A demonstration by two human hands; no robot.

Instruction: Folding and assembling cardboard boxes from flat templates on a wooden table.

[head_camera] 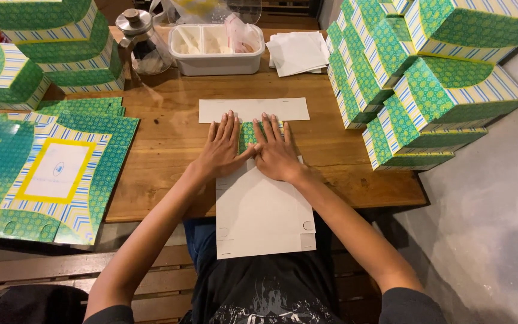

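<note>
Head view, looking down: both hands lie flat, fingers spread, gripping nothing. Left hand (223,146) and right hand (276,150) sit side by side, thumbs nearly touching, pressing on a flat box blank (263,210) that lies white side up at the near edge of the tabletop (163,144). Blank overhangs the edge toward the person's lap. Under the fingertips a green patterned flap (248,133) is turned over onto the white side, so one fold looks to be in the pressing stage. Far white panel (253,110) lies flat beyond the fingers. Side tabs and the near panel lie flat, not yet raised, so this box reads as early: one crease in work, the rest unfolded.

Done so far, judging from the piles: many finished green boxes (427,78) stacked at the right, more finished boxes (49,48) stacked at the far left. Left to do: a pile of unfolded printed blanks (55,174) lies patterned side up on the left part of the tabletop; how many, cannot tell.

Also on the tabletop, far side: white plastic tub (217,51), glass jar with metal lid (142,45), stack of white paper sheets (298,53). None of these is near the hands.
</note>
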